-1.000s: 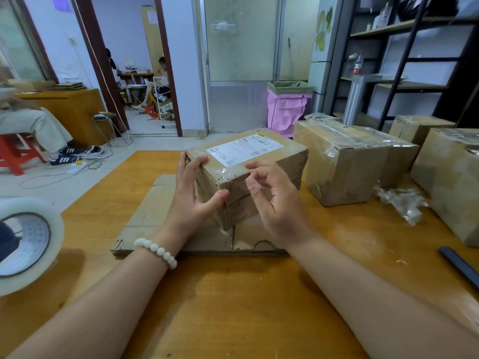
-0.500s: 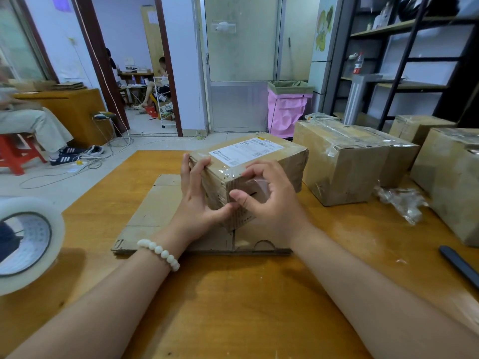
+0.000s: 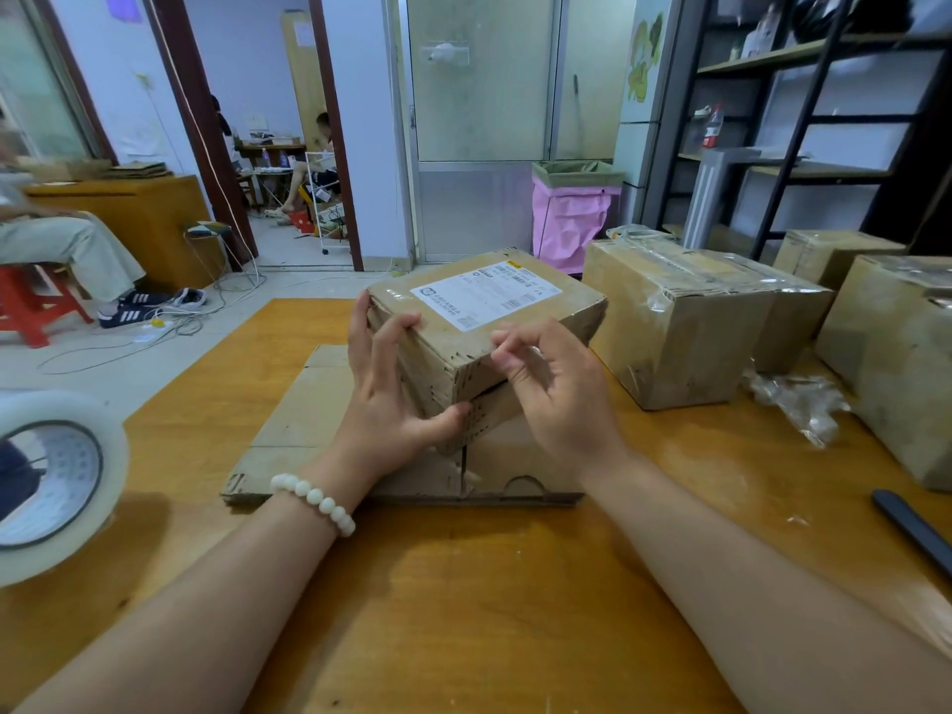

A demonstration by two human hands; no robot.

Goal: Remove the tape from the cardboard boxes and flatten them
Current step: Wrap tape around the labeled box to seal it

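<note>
Our left grip (image 3: 384, 399) clasps the small labelled box (image 3: 463, 322) by its left side, thumb at the near lower corner, over a flattened cardboard sheet (image 3: 319, 409) in the middle of the bench (image 3: 463, 584). Our right grip (image 3: 556, 399) curls its fingertips against the box's near top edge; we cannot tell whether they pinch anything. Taped boxes (image 3: 685, 327) stand to the right, with a crumpled wad of tape (image 3: 798, 404) near them and a tape roll (image 3: 56, 481) at far left.
</note>
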